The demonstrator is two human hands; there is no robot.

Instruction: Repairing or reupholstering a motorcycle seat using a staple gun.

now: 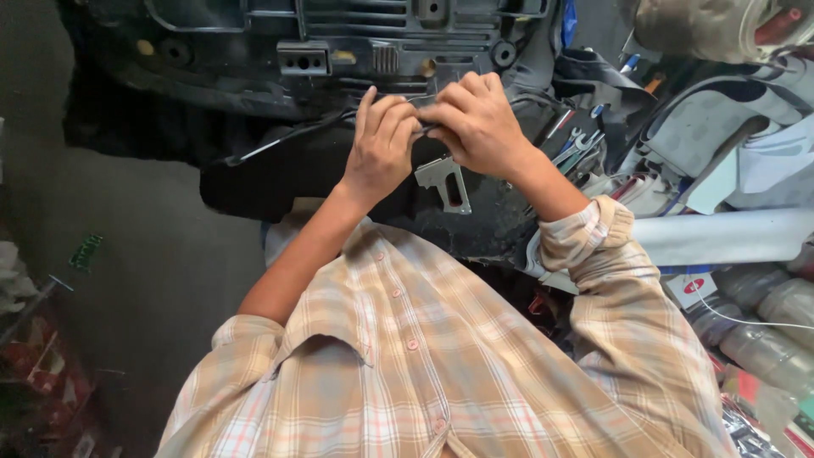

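My left hand (381,142) and my right hand (475,123) meet in front of a large black plastic panel (339,51) with ribs and holes. Both pinch a thin dark wire (280,144) that runs off to the left along the panel's lower edge. Their fingertips touch where the wire passes between them. Just below my right hand a grey metal bracket (445,180) lies on the black surface. My plaid sleeves are rolled up.
Wrenches and other hand tools (577,148) lie to the right of the panel. White and grey sheets (729,170) and plastic bottles (763,322) pile up at the right. Grey floor (153,271) spreads at the left, with clutter in the lower left corner.
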